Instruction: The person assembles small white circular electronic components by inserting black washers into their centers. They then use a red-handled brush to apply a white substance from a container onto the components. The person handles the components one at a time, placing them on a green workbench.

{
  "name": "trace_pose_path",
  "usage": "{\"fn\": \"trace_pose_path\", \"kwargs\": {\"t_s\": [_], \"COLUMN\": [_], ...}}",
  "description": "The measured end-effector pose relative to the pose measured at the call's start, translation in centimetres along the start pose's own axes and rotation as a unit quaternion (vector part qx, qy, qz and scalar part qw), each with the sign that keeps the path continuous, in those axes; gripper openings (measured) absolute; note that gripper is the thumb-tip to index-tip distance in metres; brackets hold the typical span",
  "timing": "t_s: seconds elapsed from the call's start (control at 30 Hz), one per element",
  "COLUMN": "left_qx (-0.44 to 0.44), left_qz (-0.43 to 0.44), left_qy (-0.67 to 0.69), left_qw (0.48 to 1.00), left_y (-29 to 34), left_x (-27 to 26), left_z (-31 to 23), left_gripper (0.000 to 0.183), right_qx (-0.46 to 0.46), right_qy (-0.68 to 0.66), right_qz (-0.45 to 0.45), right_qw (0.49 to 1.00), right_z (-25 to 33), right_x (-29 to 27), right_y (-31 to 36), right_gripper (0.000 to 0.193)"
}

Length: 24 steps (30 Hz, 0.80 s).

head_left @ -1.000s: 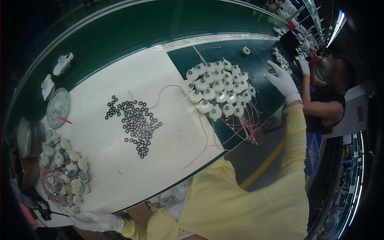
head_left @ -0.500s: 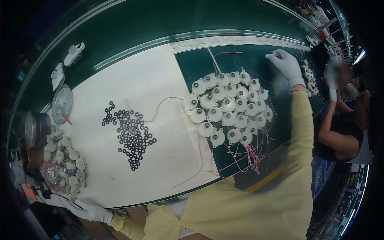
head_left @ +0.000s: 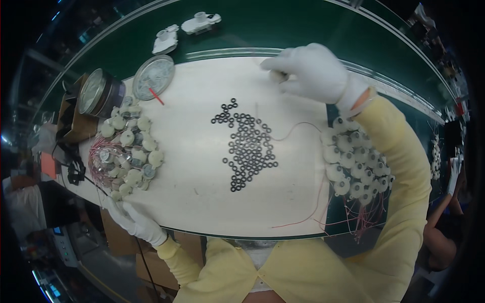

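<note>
My right hand [head_left: 313, 73], in a white glove, is raised over the far right part of the white sheet [head_left: 197, 131]. Its fingers are closed around a small pale rounded part [head_left: 277, 76], mostly hidden by the glove. My left hand [head_left: 136, 223], also gloved, rests at the near left table edge with fingers stretched out, beside a heap of small off-white motors [head_left: 133, 178] with pink wires. Between the hands lie many small black rings [head_left: 247, 146] in a loose patch. Rows of white round motors [head_left: 347, 159] stand on the right, partly behind my right sleeve.
A shallow clear dish [head_left: 160, 70] with a red stick [head_left: 156, 96] is at the far left, next to a round tin [head_left: 96, 93]. Two white housings [head_left: 201, 22] lie on the green surface beyond. Pink wires trail near the right motors. A co-worker [head_left: 444, 232] sits at right.
The view has swung left. My right hand has moved from beyond the right-hand motors leftward over the white sheet. My left hand stays by the motor heap.
</note>
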<state>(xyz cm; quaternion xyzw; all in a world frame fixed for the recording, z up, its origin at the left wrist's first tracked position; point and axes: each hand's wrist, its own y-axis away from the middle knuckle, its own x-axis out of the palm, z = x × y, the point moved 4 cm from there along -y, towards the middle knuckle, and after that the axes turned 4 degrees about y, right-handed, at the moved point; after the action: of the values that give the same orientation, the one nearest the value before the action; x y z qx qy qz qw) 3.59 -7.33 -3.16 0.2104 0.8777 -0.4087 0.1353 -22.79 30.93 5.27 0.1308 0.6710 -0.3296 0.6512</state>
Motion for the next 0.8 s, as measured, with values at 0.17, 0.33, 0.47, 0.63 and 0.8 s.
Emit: {"fn": "trace_pose_path", "kwargs": {"t_s": [0.17,0.33,0.47,0.63,0.8], "left_qx": [-0.025,-0.023,-0.009,-0.005,0.061], "left_qz": [0.024,0.047,0.063,0.060,-0.038], "left_qy": [0.020,0.034,0.032,0.042,0.011], "left_qw": [0.999,0.998,0.997,0.997,0.997], "left_y": [0.2,0.3,0.2,0.1,0.5], "left_x": [0.1,-0.3,-0.3,-0.4,-0.9], "left_z": [0.2,0.8,1.1,1.1,0.0], "left_gripper": [0.042,0.043,0.044,0.045,0.050], "right_qx": [-0.008,0.003,0.021,0.036,0.100], "right_qy": [-0.025,-0.079,-0.041,0.015,-0.020], "right_qz": [0.066,0.104,0.171,0.097,0.017], "right_qw": [0.997,0.991,0.984,0.995,0.995], "right_z": [5.7,8.3,8.8,7.5,8.3], "right_x": [4.6,6.1,5.5,0.2,-6.3], "right_y": [-7.0,-10.1,-10.1,-6.4,3.6], "right_gripper": [0.027,0.039,0.047,0.039,0.037]}}
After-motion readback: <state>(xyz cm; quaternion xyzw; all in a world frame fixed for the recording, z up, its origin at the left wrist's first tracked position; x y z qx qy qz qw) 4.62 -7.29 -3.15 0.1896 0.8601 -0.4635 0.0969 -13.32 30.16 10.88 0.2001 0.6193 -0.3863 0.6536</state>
